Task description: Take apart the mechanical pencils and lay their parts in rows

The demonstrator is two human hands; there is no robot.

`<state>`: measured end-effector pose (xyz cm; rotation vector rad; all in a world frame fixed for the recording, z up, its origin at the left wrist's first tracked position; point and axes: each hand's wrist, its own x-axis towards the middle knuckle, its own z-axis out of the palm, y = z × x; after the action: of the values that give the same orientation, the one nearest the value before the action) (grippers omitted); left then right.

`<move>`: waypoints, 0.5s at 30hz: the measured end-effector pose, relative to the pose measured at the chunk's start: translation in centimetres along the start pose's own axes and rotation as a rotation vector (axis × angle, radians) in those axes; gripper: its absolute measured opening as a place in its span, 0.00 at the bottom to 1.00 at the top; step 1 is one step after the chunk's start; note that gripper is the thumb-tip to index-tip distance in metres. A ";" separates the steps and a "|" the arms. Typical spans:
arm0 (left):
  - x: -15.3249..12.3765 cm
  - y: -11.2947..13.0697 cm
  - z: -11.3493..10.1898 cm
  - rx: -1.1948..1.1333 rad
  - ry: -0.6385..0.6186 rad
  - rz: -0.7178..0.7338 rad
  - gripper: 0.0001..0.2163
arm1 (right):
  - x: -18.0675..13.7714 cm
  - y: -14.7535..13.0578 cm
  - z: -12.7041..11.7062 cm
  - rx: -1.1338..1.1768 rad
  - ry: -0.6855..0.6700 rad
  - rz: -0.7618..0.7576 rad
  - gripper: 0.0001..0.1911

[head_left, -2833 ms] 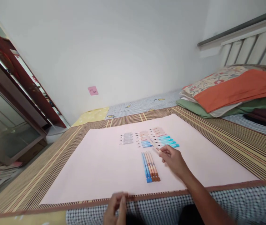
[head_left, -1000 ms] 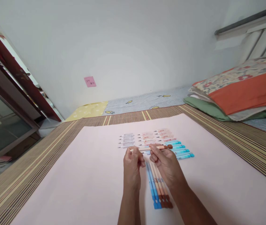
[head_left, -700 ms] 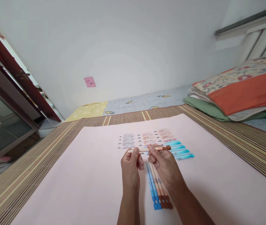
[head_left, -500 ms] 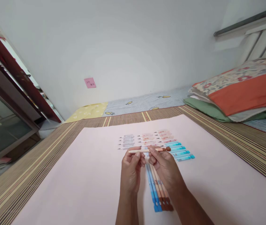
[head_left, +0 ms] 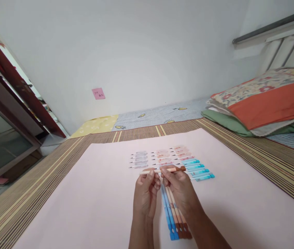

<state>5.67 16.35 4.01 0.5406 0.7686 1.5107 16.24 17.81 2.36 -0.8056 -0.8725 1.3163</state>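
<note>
My left hand (head_left: pixel 146 193) and my right hand (head_left: pixel 179 188) both pinch one orange pen with a brown end (head_left: pixel 174 169), held level above the pale pink sheet (head_left: pixel 89 193). The left fingers grip its pale tip end, the right fingers its middle. Just beneath the hands lies a row of blue and orange pen barrels (head_left: pixel 174 221), partly hidden by my right wrist. Beyond the held pen lie rows of small parts: clear caps (head_left: pixel 139 159), pinkish pieces (head_left: pixel 162 156) and turquoise-ended pens (head_left: pixel 198 170).
The pink sheet lies on a striped mat (head_left: pixel 273 155) over a bed. Folded bedding with an orange cover (head_left: pixel 266 100) is stacked at the right. A dark wooden cabinet with glass (head_left: pixel 4 114) stands at the left. A pink note (head_left: pixel 98 93) sticks on the wall.
Earlier my right hand alone reached to the pens while the left rested at the mat's edge. Both hands now hold the orange pen, which has stayed almost still over the last second.
</note>
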 end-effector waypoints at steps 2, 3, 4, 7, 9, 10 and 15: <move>0.1 0.0 -0.1 -0.052 0.023 -0.026 0.17 | -0.1 -0.3 0.0 0.033 -0.022 0.017 0.17; 0.1 0.0 -0.2 -0.067 0.036 -0.035 0.17 | -0.1 -0.5 0.0 0.064 -0.034 0.033 0.17; 0.1 0.0 -0.3 -0.077 0.047 -0.041 0.17 | -0.1 -0.8 0.0 0.104 -0.046 0.054 0.18; 0.1 0.1 -0.5 -0.084 0.074 -0.048 0.16 | -0.1 -1.5 -0.1 0.207 -0.059 0.134 0.24; 0.1 0.1 -0.7 -0.082 0.095 -0.044 0.15 | 0.0 -1.8 -0.4 0.191 -0.042 0.153 0.22; 0.1 0.1 -0.8 -0.083 0.110 -0.043 0.15 | 0.0 -1.8 -0.5 0.173 -0.030 0.146 0.19; 0.6 -0.1 -1.5 -0.159 0.198 -0.100 0.08 | 0.4 -1.4 -1.0 0.212 0.087 0.049 0.10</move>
<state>4.59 16.76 2.90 0.2333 0.8066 1.5314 17.74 18.07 3.15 -0.7154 -0.6359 1.3804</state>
